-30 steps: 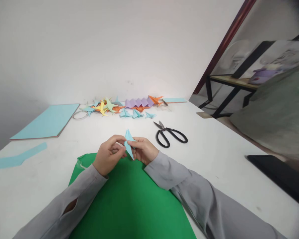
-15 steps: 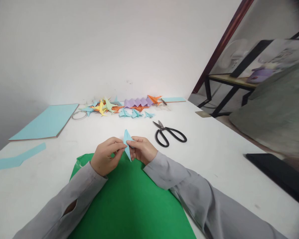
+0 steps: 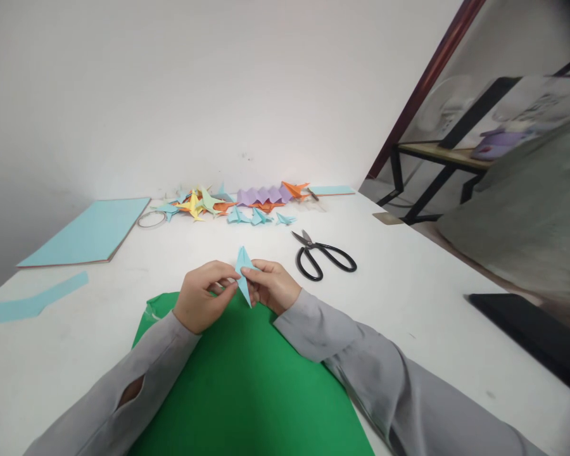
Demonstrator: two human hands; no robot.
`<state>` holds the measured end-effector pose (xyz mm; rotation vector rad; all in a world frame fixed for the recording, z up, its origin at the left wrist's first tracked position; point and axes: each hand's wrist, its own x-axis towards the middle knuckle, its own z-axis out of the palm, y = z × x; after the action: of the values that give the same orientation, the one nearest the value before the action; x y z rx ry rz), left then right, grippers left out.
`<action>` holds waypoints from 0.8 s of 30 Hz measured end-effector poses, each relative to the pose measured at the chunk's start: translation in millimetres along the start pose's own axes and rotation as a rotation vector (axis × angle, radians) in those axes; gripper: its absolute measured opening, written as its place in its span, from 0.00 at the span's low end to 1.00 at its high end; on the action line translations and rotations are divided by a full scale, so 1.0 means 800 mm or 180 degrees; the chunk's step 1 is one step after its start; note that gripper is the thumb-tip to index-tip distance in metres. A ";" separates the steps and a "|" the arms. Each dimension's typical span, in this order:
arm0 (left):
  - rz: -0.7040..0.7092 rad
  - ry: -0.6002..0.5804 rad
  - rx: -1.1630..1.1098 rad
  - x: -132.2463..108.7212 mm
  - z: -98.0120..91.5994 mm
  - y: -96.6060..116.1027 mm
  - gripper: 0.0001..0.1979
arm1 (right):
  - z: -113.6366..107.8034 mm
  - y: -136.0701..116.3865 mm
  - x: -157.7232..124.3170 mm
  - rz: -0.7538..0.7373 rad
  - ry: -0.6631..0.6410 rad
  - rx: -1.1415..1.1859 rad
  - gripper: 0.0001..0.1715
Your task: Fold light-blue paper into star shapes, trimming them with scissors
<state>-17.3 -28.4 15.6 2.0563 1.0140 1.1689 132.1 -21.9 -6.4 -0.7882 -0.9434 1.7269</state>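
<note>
A small light-blue piece of folded paper (image 3: 244,282), long and pointed at both ends, is held upright between my hands above the green sheet (image 3: 247,386). My left hand (image 3: 205,294) pinches its left edge with thumb and fingertips. On the other side, my right hand (image 3: 273,284) grips it, thumb across the front and fingers behind, hiding part of the right side. Black-handled scissors (image 3: 313,253) lie partly open on the white table, to the right beyond my hands.
Along the wall lie several coloured folded-paper birds (image 3: 197,204) and a purple pleated paper strip (image 3: 261,194). A blue paper stack (image 3: 88,231), a wire ring (image 3: 152,219) and a blue paper offcut (image 3: 35,301) are at left. A black flat object (image 3: 527,335) rests at right.
The folded paper has turned slightly, its face a little wider to view. My left hand has shifted slightly, its fingers drawn closer together at the paper's edge; my right hand barely moved.
</note>
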 end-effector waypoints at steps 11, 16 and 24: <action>0.0641 -0.0217 0.0642 0.002 -0.008 -0.003 0.08 | 0.000 0.001 -0.001 0.0003 0.0037 -0.0022 0.15; -0.0202 -0.0024 -0.0218 0.003 -0.001 0.006 0.05 | -0.001 -0.002 -0.002 0.0111 0.0078 -0.0075 0.14; -0.1059 0.0248 -0.0941 0.005 0.004 0.010 0.05 | 0.001 -0.003 -0.002 0.0141 0.0039 -0.0111 0.17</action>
<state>-10.4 -29.8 21.8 1.5559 1.0963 1.1504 133.4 -23.4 -3.8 -0.8471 -0.9567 1.7460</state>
